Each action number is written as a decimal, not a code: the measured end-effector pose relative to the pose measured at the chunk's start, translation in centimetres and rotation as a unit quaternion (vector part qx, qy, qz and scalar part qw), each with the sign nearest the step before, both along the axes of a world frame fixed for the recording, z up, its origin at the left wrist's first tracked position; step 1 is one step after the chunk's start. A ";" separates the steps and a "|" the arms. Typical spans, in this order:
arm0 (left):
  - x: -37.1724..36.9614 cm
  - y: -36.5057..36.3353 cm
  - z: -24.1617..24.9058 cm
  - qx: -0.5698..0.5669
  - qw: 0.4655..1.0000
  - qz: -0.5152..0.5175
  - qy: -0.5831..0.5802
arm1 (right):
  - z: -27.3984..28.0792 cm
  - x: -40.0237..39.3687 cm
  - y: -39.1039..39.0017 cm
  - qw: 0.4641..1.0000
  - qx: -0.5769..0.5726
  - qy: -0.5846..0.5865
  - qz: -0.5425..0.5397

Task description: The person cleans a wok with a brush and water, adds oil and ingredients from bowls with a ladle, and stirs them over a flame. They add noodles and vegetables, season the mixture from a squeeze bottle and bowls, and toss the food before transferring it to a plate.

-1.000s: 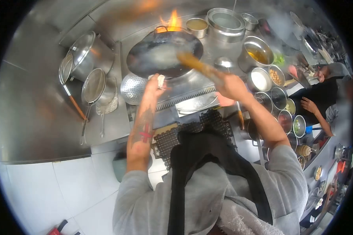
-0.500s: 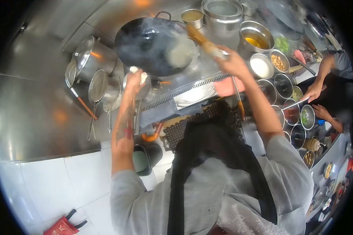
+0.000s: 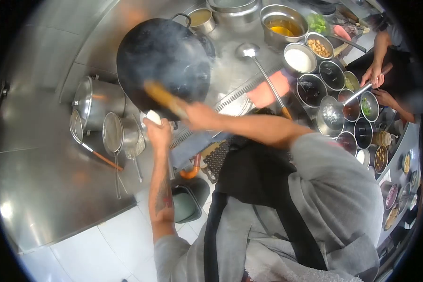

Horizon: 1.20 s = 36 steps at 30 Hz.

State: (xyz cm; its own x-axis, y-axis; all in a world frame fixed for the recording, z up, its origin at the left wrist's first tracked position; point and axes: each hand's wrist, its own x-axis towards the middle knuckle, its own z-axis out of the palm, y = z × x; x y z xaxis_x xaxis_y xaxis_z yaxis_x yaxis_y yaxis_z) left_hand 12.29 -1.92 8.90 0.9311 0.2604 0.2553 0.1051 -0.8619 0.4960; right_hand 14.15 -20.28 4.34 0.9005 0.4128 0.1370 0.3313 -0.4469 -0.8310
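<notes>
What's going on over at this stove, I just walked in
A person is working at a wok. Their left hand holds a white cloth at the wok's near rim, while the right hand holds a brush-like tool, blurred, over its near side. Pale steam hangs over the wok. To the right, a co-worker's hand holds a large ladle among the metal bowls.

I count my two hands (image 3: 199, 117), one big wok (image 3: 164, 58) beside them, one brush (image 3: 162, 95), one white cloth (image 3: 153, 116), two silver ladles (image 3: 331, 116), two round strainers (image 3: 113, 133), one lidded pot (image 3: 103, 101).
</notes>
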 end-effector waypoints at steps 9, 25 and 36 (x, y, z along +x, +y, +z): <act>1.1 9.1 -3.7 -0.484 0.862 0.081 0.127 | -8.7 9.9 -17.8 0.912 -0.324 -0.018 -0.249; 12.9 -1.9 -12.6 -0.847 0.517 0.051 0.118 | -17.5 -10.4 -23.6 0.873 -0.252 0.147 -0.390; 0.6 -1.5 -12.4 -0.808 0.573 0.076 0.117 | -3.4 23.9 -30.8 0.895 -0.279 -0.081 -0.337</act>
State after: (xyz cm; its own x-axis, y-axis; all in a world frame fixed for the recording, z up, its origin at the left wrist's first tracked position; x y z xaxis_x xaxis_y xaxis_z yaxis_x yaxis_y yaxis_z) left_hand 12.90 -3.38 -3.51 0.8262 0.0630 -0.5599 0.3448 0.7294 0.5908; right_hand 38.07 -51.05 0.92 0.9578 -0.1723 0.2303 -0.0741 -0.9215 -0.3812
